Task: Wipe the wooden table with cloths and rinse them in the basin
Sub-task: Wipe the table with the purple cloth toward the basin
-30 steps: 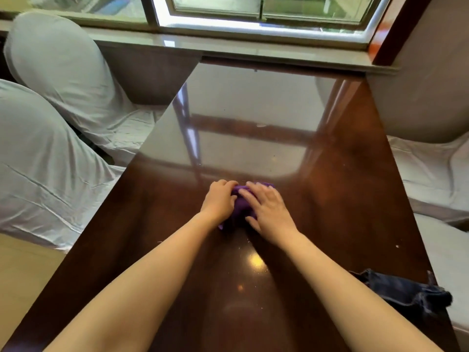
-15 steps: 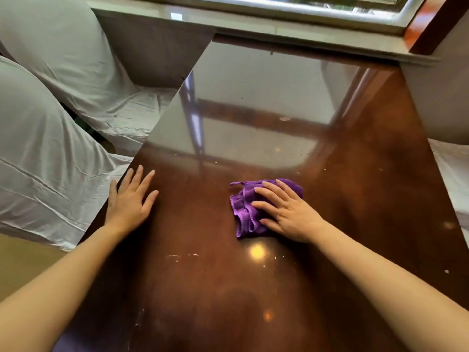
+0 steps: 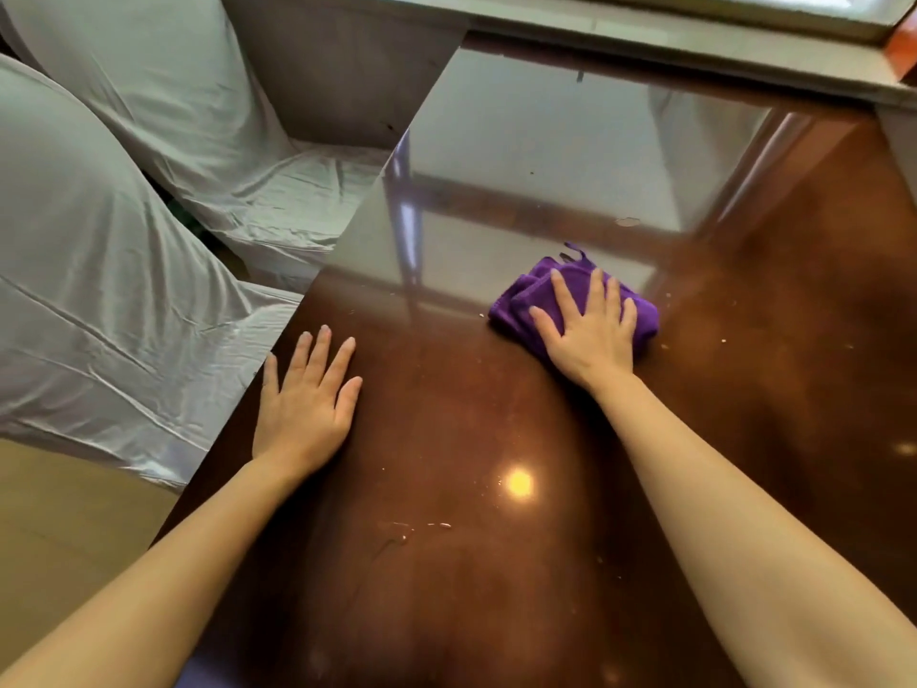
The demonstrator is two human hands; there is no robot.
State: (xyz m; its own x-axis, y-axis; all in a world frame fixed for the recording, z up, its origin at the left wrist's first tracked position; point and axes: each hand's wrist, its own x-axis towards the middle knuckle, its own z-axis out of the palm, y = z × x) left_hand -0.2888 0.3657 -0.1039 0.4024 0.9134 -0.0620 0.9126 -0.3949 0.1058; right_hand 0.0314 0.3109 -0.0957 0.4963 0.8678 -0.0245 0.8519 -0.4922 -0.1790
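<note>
A folded purple cloth (image 3: 526, 293) lies on the glossy dark wooden table (image 3: 496, 563), a little past its middle. My right hand (image 3: 590, 330) presses flat on top of the cloth, fingers spread and pointing away from me. Near the table's left edge my left hand (image 3: 307, 399) rests palm down on the bare wood, fingers apart, holding nothing. Small crumbs and a wet smear (image 3: 412, 531) mark the wood closer to me. No basin is in view.
Chairs under white covers (image 3: 99, 270) stand close along the table's left side. A stone windowsill (image 3: 645, 37) runs across the far end. Pale floor (image 3: 59, 533) shows at lower left.
Both hands were bunched on the cloth a second ago. My left hand let go and moved to the left edge. My right hand has pushed the cloth away from me and to the right.
</note>
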